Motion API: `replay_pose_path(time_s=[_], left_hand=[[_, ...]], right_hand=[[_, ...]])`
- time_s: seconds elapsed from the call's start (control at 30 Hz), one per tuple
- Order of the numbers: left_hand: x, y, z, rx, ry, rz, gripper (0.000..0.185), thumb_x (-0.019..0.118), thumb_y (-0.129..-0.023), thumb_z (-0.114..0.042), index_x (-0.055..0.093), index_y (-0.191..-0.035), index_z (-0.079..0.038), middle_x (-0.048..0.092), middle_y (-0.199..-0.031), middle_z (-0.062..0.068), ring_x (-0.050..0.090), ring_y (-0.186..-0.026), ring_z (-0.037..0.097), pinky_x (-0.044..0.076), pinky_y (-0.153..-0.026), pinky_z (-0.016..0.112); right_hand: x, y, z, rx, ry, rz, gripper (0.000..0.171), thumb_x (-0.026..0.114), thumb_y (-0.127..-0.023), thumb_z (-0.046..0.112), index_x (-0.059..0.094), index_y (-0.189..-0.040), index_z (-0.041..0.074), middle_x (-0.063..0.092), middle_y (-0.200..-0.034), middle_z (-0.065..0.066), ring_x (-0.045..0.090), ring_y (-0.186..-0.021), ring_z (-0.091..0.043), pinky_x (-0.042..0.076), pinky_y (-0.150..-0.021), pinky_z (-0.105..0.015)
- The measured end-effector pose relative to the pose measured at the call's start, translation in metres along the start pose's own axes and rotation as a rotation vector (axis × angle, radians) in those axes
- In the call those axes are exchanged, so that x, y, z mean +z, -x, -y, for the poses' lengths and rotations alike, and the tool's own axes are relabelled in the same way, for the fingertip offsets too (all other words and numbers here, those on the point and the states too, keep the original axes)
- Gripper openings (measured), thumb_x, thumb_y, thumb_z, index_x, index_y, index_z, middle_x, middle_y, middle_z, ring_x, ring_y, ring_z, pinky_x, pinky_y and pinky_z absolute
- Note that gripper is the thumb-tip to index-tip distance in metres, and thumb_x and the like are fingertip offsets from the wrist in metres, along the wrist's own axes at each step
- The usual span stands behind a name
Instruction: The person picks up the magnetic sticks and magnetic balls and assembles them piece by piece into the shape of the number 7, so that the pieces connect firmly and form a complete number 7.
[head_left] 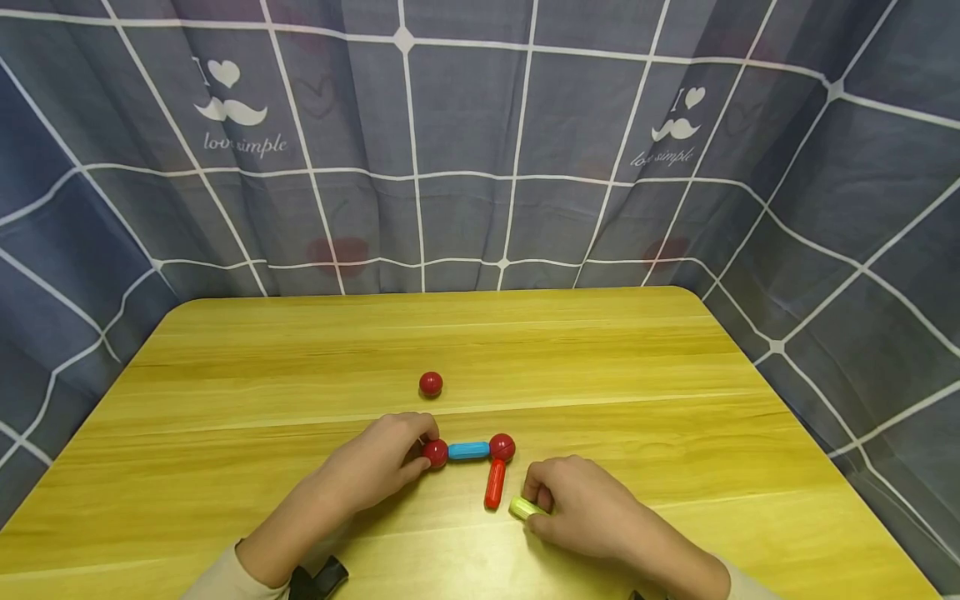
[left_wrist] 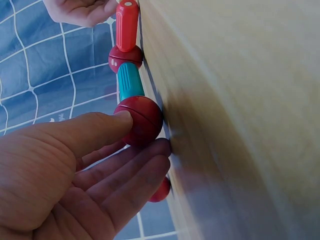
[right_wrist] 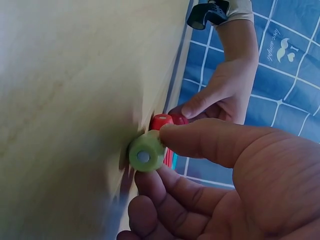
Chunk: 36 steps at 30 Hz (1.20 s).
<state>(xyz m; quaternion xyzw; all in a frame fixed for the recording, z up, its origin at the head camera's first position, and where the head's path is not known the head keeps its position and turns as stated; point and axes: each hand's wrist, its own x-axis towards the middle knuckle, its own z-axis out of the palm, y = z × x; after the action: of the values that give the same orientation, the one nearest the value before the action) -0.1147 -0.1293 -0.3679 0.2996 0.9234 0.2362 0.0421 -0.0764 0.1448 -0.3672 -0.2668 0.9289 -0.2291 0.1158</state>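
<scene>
Near worktop edge: right hand grip pinches green rod, I note.
Bearing: red rod tip just left.
Left hand: pinches red ball.

Most of the green rod is covered by the right hand; only one end is seen. Part of a red ball is hidden behind the left hand's fingers.

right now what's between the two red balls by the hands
A blue plastic rod joins the left-hand red ball to the right one, shown in the head view.
</scene>
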Motion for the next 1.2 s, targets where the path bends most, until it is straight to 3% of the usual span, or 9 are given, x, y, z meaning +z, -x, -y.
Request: replay_pose_path(time_s=[0.4, 0.9, 1.2], left_hand=[[-0.001, 0.0, -0.001, -0.001, 0.005, 0.0, 0.009, 0.066, -0.084, -0.019, 0.059, -0.088, -0.018, 0.054, -0.077, -0.013, 0.05, -0.069, 0.003, 0.044, -0.061, 0.02], [-0.001, 0.0, -0.002, -0.014, -0.028, -0.002, 0.012, 0.068, -0.082, -0.02, 0.059, -0.091, -0.018, 0.052, -0.076, -0.013, 0.048, -0.066, 0.006, 0.043, -0.06, 0.021], [-0.002, 0.0, -0.002, 0.003, 0.005, -0.001, 0.009, 0.066, -0.084, -0.019, 0.059, -0.089, -0.018, 0.053, -0.076, -0.013, 0.051, -0.069, 0.005, 0.044, -0.061, 0.02]], right_hand=[[0.0, 0.002, 0.007, -0.019, -0.069, 0.053, 0.01, 0.069, -0.077, 0.028, 0.062, -0.08, 0.021, 0.052, -0.059, 0.019, 0.049, -0.054, 0.002, 0.041, -0.052, -0.019], [0.006, 0.001, 0.013, -0.051, -0.062, 0.084, 0.02, 0.068, -0.078, 0.037, 0.058, -0.062, 0.029, 0.047, -0.05, 0.02, 0.04, -0.044, 0.002, 0.035, -0.042, -0.019], [0.012, 0.0, 0.016, -0.097, -0.039, 0.044, 0.028, 0.066, -0.078, 0.042, 0.053, -0.056, 0.029, 0.045, -0.048, 0.022, 0.037, -0.043, 0.003, 0.033, -0.04, -0.019]])
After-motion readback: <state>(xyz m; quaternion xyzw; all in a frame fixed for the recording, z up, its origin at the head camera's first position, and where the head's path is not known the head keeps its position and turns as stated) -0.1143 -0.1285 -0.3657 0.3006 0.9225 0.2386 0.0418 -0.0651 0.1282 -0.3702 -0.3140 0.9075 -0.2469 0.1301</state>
